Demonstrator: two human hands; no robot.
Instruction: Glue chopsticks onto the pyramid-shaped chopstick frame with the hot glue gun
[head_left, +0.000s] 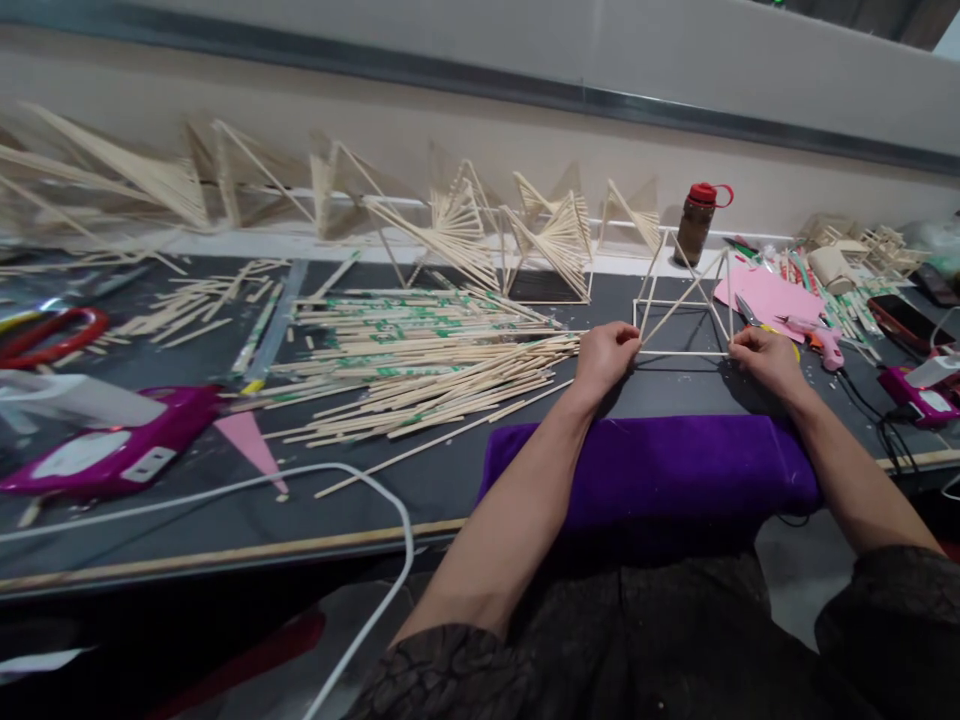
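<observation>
A frame of thin wooden sticks (679, 353) stands on the dark table, with a rectangular base and slanted sticks rising from it. My left hand (606, 358) pinches its front left corner between thumb and fingers. At the front right corner, my right hand (766, 358) is closed on the same frame. Just left of my left hand lies a large pile of loose sticks (442, 375), some with green-printed wrapping. A folded purple cloth (675, 465) lies at the table edge beneath my forearms.
Behind stand several twisted stick models (555, 245) and a brown bottle with red lid (696, 225). Pink paper (772, 295), a pink glue gun (825, 340) and a phone (907, 322) are at right. At left are a magenta power strip (180, 430), red-handled scissors (82, 340) and a white cable (382, 480).
</observation>
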